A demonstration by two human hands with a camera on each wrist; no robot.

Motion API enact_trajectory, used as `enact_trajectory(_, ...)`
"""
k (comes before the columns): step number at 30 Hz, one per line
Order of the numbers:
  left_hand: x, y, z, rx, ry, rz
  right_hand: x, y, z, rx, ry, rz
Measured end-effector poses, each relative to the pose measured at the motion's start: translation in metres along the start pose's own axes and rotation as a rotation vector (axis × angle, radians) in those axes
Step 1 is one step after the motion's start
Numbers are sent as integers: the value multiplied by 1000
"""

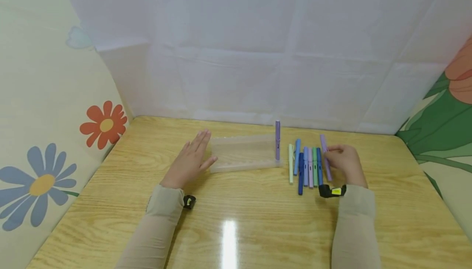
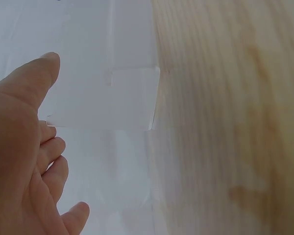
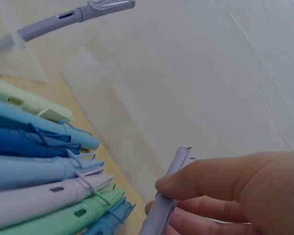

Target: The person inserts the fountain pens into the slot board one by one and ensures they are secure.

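My right hand (image 1: 344, 160) pinches a light purple pen (image 1: 323, 144) between thumb and fingers, at the right end of a row of pens. In the right wrist view the same pen (image 3: 160, 210) points up and away, its lower end out of frame. My left hand (image 1: 189, 158), fingers straight, lies at the left end of a clear plastic pen rack (image 1: 239, 167). In the left wrist view the thumb stands apart from the fingers beside the clear rack (image 2: 132, 98). One purple pen (image 1: 277, 140) stands in the rack's right end.
Several pens lie side by side on the wooden table (image 1: 258, 219) right of the rack, among them a pale green pen (image 1: 291, 164), a dark blue pen (image 1: 300, 174) and a green pen (image 1: 315, 166). A white cloth (image 1: 228, 55) hangs behind the table.
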State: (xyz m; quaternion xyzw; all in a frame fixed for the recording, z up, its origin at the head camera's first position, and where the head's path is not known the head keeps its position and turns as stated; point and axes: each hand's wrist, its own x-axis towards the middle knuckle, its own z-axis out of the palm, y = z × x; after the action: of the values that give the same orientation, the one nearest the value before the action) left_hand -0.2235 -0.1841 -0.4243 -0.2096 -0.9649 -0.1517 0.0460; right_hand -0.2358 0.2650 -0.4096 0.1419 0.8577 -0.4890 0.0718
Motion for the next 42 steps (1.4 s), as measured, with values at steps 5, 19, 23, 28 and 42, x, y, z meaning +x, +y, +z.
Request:
enact_trajectory(5, -1, 0, -1, -3, -1, -4, -1, -5, 2, 57, 1, -30)
enact_trajectory(19, -3, 0, -2, -1, -8, -8, -3, -20, 19, 181, 9, -139)
enact_trajectory(23, -4, 0, -2, -6, -7, -10, -3, -24, 25, 224, 1, -170)
enact_trajectory(28, -3, 1, -2, -9, -7, -13, -4, -32, 33, 249, -11, -204)
enact_trajectory(42, -1, -1, -1, -5, 0, -5, -5, -44, 63, 423, 34, -295)
